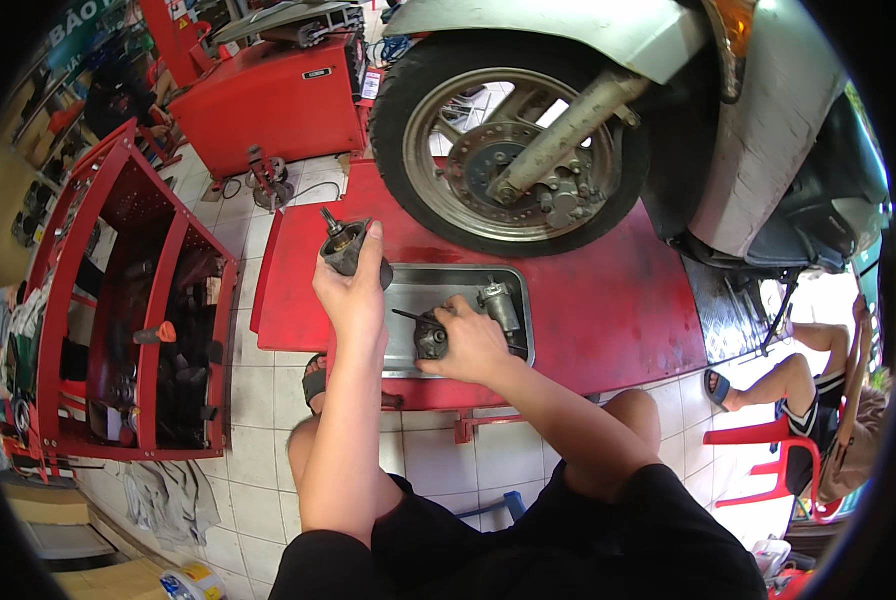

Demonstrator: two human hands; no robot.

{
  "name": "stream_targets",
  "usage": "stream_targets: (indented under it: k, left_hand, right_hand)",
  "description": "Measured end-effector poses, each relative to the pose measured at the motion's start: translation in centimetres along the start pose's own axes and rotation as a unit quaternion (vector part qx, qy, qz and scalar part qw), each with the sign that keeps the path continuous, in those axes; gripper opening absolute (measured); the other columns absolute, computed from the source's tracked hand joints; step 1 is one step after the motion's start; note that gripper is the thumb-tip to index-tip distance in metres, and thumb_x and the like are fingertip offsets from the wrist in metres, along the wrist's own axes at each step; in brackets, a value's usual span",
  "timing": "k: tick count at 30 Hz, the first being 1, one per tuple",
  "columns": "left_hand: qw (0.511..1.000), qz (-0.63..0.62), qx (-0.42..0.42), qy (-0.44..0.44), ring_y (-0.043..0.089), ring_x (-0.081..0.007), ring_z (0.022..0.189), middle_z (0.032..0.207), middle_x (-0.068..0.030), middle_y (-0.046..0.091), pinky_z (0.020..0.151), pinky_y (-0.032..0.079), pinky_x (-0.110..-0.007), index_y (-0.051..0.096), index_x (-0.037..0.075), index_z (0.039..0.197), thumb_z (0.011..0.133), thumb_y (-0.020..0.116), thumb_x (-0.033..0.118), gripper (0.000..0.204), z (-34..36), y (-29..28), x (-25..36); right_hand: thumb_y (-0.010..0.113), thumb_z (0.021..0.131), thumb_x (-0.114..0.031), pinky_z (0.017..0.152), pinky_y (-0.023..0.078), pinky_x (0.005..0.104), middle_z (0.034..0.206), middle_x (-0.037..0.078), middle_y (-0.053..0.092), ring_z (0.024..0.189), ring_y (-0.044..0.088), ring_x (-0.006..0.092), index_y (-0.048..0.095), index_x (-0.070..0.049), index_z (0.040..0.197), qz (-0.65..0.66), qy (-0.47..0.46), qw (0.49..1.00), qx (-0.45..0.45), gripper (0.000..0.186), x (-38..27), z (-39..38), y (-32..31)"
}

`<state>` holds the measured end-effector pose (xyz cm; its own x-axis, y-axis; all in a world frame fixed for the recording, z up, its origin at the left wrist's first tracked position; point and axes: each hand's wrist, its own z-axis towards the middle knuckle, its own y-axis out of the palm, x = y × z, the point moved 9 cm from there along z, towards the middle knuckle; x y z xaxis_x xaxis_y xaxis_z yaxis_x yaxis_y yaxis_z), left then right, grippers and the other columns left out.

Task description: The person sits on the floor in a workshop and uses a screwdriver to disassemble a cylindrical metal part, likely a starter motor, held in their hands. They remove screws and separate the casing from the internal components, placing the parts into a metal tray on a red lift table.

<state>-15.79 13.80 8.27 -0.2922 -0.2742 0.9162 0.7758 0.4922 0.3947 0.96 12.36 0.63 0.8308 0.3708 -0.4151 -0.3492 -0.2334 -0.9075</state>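
My left hand is raised over the left end of a shallow metal tray. Its fingers are wrapped round a dark, rounded metal housing with a toothed-looking shaft sticking up out of it. Over the tray, my right hand is closed on a second dark metal part, which has a round hole and a thin dark rod or lead pointing left. Whether that part rests on the tray bottom is hard to see. Beside my right fingers, a silver cylindrical metal part lies in the tray.
The tray sits on a red lift platform. Just beyond is a motorbike's front wheel. A red tool rack stands left, with a red cabinet behind it. At right, a person sits on a red plastic chair.
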Motion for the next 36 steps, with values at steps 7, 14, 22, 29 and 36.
stream_targets:
  k: [7,14,22,29,36]
  left_hand:
    - [0.997,-0.027,0.067,-0.022,0.055,-0.0057,0.068,0.081,-0.0001,0.062,0.06,0.045,-0.024,0.062,0.003,0.098,0.088,0.076,0.017,0.022,1.3,-3.5,1.4]
    - [0.997,-0.024,0.067,-0.014,0.054,-0.006,0.067,0.081,0.0,0.062,0.06,0.044,-0.024,0.063,0.002,0.097,0.087,0.077,0.021,0.025,2.0,-5.8,2.7]
    - [0.999,-0.033,-0.002,-0.027,0.055,-0.0076,0.063,0.078,-0.0001,0.062,0.056,0.044,-0.025,0.064,0.002,0.101,0.088,0.077,0.02,0.025,1.3,-3.9,2.4]
    - [0.978,0.069,-0.195,0.002,0.061,-0.0089,0.075,0.087,-0.0017,0.066,0.069,0.048,-0.024,0.062,0.001,0.103,0.087,0.075,0.013,0.024,-3.0,2.4,1.3]
    - [0.857,0.296,-0.366,0.209,0.066,-0.0274,0.083,0.092,-0.0149,0.066,0.075,0.053,-0.036,0.056,-0.001,0.106,0.07,0.083,0.01,0.046,-10.8,9.0,0.2]
  right_hand:
    - [0.082,0.066,-0.048,0.085,0.056,0.0473,0.124,0.02,0.054,0.099,0.067,0.0394,0.062,0.003,0.116,-0.007,0.049,0.996,-0.069,0.074,-1.8,3.5,5.4]
    - [0.08,0.07,-0.051,0.087,0.055,0.0467,0.122,0.021,0.056,0.103,0.066,0.0386,0.061,0.003,0.12,-0.011,0.072,0.993,-0.094,0.076,-2.4,4.5,6.9]
    - [0.078,0.075,-0.046,0.088,0.053,0.0438,0.114,0.018,0.062,0.1,0.066,0.0365,0.069,0.0,0.107,0.068,-0.03,0.996,0.053,0.057,-1.6,3.4,5.2]
    - [0.077,0.083,-0.029,0.052,0.037,0.028,0.069,0.006,0.059,0.056,0.044,0.0103,0.068,0.003,0.09,0.344,-0.003,0.925,0.16,0.034,2.4,-0.9,-6.7]
    - [0.076,0.085,-0.022,0.049,0.034,0.0252,0.058,-0.001,0.049,0.055,0.04,0.0054,0.063,0.002,0.083,0.361,-0.035,0.914,0.181,0.027,7.4,-8.9,-12.9]
